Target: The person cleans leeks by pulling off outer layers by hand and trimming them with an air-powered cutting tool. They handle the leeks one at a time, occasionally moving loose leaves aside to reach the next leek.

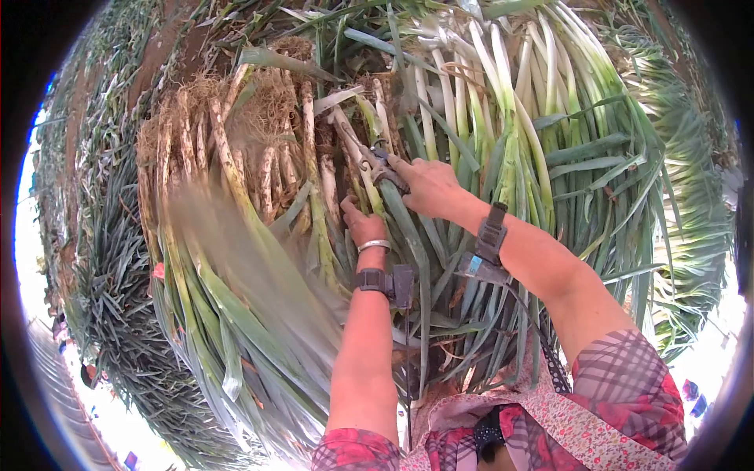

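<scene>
My left hand (365, 226), with a metal bangle at the wrist, is closed around the lower part of a long green onion (367, 184) in the middle of the pile. Close above it, my right hand (430, 187) reaches in from the right, fingers bent and pinching at a dark, dirt-coloured piece (385, 166) beside the stalk; I cannot tell what this piece is. Left of my hands lie soil-covered green onions (224, 149) with roots on. To the right are cleaned green onions (503, 78) with white stems bared.
Leaves (228, 314) of the unpeeled stalks spread toward me on the left, partly blurred. Rows of stacked green onions (691, 173) line the right side, and more leafy heaps (118, 314) cover the left. A cable (534, 314) runs from the right wrist band (491, 235).
</scene>
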Available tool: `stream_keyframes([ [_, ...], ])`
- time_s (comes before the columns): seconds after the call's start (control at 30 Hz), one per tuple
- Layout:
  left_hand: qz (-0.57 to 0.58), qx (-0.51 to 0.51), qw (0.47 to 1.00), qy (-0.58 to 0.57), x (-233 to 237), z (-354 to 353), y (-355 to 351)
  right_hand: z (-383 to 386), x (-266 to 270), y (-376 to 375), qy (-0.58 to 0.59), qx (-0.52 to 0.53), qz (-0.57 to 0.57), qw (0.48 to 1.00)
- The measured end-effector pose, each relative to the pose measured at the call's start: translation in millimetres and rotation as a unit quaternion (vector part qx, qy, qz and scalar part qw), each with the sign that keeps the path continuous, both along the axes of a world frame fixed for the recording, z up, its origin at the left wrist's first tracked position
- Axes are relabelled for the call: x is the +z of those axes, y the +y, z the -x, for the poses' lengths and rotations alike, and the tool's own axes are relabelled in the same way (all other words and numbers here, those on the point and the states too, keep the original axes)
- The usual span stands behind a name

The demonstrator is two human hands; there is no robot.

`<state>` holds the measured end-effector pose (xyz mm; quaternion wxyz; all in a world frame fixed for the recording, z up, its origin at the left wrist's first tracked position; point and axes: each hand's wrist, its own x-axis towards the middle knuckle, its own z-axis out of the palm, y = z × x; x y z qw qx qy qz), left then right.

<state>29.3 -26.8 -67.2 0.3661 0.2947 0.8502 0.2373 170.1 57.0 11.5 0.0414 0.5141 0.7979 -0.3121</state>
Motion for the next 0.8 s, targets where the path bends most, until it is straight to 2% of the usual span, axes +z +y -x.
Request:
stream_keyframes([
  [0.07,-0.039,-0.058,0.994,0.081,-0.1,-3.0,-3.8,6.0,-5.9,10.6,0.003,0.002,-0.012,1.000],
  [0.13,-0.046,-0.082,0.991,0.091,6.0,-4.4,-2.0,11.6,-8.6,22.7,-0.004,0.001,-0.017,1.000],
  [0.27,0.035,-0.119,0.988,0.093,14.1,-8.8,-7.6,20.0,-19.3,42.4,0.001,-0.006,-0.044,0.999],
  [0.33,-0.004,-0.200,0.953,0.227,7.7,-8.2,-14.9,21.9,-22.3,49.2,0.009,0.000,-0.062,0.998],
  [0.47,0.065,-0.212,0.950,0.221,11.6,-4.8,-23.1,16.2,-23.2,49.7,0.023,0.010,-0.045,0.999],
  [0.57,0.115,-0.234,0.940,0.220,13.8,-9.1,-16.6,9.3,-9.7,49.7,0.014,0.042,0.012,0.999],
  [0.63,0.119,-0.053,0.986,0.101,-3.1,-8.0,-11.3,-0.5,-1.0,45.7,0.046,0.057,0.031,0.997],
  [0.67,0.117,-0.054,0.987,0.101,-9.4,-3.9,-7.8,-7.5,3.8,42.3,0.045,0.055,0.030,0.997],
  [0.73,0.068,-0.001,0.998,0.019,-0.5,14.7,10.3,-24.9,15.3,30.5,0.072,-0.065,0.009,0.995],
  [0.77,0.049,-0.070,0.996,-0.034,13.1,27.0,23.6,-37.5,24.3,22.1,0.092,-0.082,0.017,0.992],
  [0.8,-0.080,0.011,0.993,-0.090,35.1,20.6,34.1,-48.4,41.5,12.6,0.099,-0.082,0.021,0.992],
])
